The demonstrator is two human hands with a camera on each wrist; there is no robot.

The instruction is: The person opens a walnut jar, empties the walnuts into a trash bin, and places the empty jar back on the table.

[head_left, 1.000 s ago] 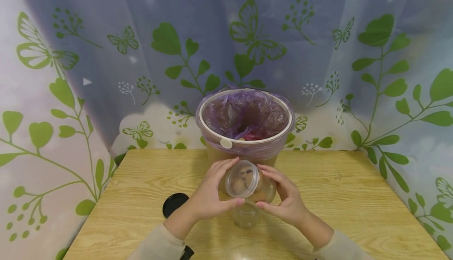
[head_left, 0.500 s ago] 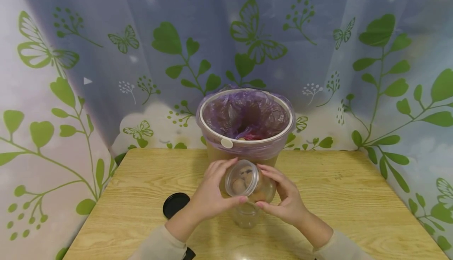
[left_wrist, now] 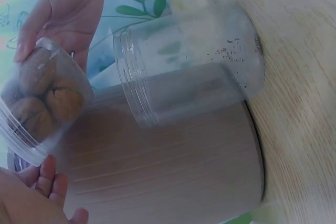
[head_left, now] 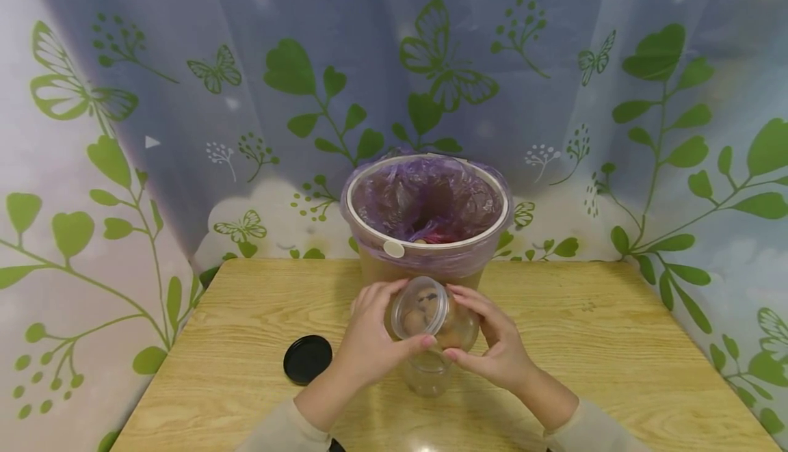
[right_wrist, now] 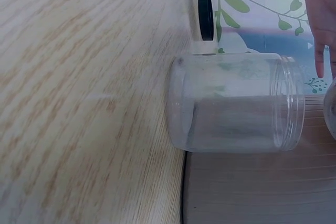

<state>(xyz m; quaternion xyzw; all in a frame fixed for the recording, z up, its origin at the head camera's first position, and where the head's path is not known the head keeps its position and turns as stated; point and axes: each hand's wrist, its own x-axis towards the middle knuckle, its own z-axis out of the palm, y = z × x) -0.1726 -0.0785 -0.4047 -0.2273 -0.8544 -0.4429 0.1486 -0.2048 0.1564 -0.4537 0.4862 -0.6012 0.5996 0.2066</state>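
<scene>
Both hands hold a clear plastic jar [head_left: 463, 325] containing several brown walnuts [left_wrist: 64, 102]. It is tilted, its mouth facing left and toward the head camera. My left hand [head_left: 373, 339] curves around the mouth end, with the thumb on the near side. Gripping the jar's other end is my right hand [head_left: 503, 346], fingers on top and thumb below. Directly beneath, a second clear jar [left_wrist: 194, 66] stands upright and uncapped on the table, with small dark specks near its bottom. The held jar overlaps its mouth in the head view.
Behind the jars stands a bin [head_left: 425, 267] with a white rim and purple plastic liner. A black lid [head_left: 308, 360] lies on the wooden table [head_left: 585, 356] to the left. Another black object [head_left: 336, 446] shows partly beside the left sleeve. A leaf-patterned curtain [head_left: 246, 117] encloses the table.
My left hand has shifted slightly to the right, its thumb sliding along the walnut jar near its mouth. More of the black lid shows. The right hand has hardly moved.
</scene>
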